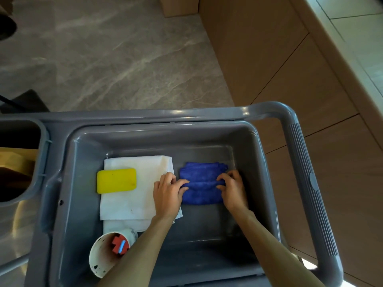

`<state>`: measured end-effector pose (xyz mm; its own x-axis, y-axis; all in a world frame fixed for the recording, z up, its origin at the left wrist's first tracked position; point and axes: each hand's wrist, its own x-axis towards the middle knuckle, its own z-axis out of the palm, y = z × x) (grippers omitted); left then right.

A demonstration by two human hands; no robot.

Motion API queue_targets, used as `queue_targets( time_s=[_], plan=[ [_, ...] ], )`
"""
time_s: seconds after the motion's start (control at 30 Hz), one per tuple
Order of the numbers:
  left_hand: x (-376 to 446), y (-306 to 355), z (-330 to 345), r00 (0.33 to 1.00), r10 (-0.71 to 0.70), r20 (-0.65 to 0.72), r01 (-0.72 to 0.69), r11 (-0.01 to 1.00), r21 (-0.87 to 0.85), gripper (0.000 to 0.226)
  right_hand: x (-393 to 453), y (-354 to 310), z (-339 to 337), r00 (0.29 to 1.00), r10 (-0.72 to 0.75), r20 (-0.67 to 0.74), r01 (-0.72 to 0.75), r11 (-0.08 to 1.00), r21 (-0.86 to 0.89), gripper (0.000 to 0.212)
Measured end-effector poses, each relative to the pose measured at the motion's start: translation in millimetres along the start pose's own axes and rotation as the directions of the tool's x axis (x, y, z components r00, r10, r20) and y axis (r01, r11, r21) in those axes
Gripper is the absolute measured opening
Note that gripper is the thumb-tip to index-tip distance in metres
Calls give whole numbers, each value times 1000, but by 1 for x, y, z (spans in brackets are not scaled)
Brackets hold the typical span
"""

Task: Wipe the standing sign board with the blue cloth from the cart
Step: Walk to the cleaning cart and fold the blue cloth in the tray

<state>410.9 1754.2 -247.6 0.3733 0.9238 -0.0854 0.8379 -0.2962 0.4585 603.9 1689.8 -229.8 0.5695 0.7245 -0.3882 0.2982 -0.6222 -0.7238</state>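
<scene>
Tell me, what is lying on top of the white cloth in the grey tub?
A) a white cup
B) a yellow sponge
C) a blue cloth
B: the yellow sponge lies on the white cloth; the blue cloth sits beside it, between both hands.

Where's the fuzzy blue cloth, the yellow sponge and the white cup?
Folded blue cloth (202, 183), head view, its middle fold.
Yellow rectangular sponge (116, 180), head view, its top face.
White round cup (99, 255), head view, its inner wall.

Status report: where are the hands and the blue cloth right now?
Both hands in the cart tub: left hand and right hand pinching the blue cloth at its sides. Cloth lying folded on tub floor. Nothing blocking the lift.
</scene>
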Motion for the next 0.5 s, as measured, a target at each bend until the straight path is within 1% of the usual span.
queue_targets(
  time_s=[0.07, 0.1, 0.13, 0.2, 0.23, 0.3, 0.37, 0.4, 0.43, 0.5],
  plan=[
    [-1, 4, -2, 1000, -13, 6, 13, 1000, -6, 21, 0, 0, -1, 998, -54, -32, 54, 999, 3, 12],
    [-1, 6, -5, 1000, -19, 7, 19, 1000, -9, 20, 0, 0, -2, 998, -54, -38, 54, 998, -20, 11],
    [-1, 7, -7, 1000, -24, 7, 24, 1000, -9, 20, -2, 1, -3, 997, -67, -24, 66, 997, -29, 8],
    [-1, 11, -14, 1000, -30, 9, 30, 1000, -1, 18, -7, 2, -7, 999, -52, 12, 52, 999, 11, 4],
    [-1, 13, -18, 999, -35, 3, 35, 999, 3, 18, -10, -1, -10, 998, -49, 38, 49, 999, 12, 6],
    [0, 18, -26, 999, -49, -15, 49, 999, 1, 18, -13, -5, -17, 987, -160, 8, 160, 983, -90, 14],
    [0, 22, -36, 998, -46, -39, 47, 999, 6, 19, -15, -10, -27, 958, -285, 31, 285, 933, -221, 19],
    [0, 25, -41, 998, -45, -49, 46, 999, 13, 20, -15, -13, -29, 931, -363, 31, 352, 878, -324, 18],
    [0, 28, -47, 997, -46, -60, 47, 999, 21, 20, -16, -17, -34, 900, -435, 33, 413, 826, -383, 16],
    [0, 33, -60, 995, -50, -86, 53, 998, 26, 19, -20, -28, -42, 874, -483, 45, 455, 784, -422, 15]
  ],
)
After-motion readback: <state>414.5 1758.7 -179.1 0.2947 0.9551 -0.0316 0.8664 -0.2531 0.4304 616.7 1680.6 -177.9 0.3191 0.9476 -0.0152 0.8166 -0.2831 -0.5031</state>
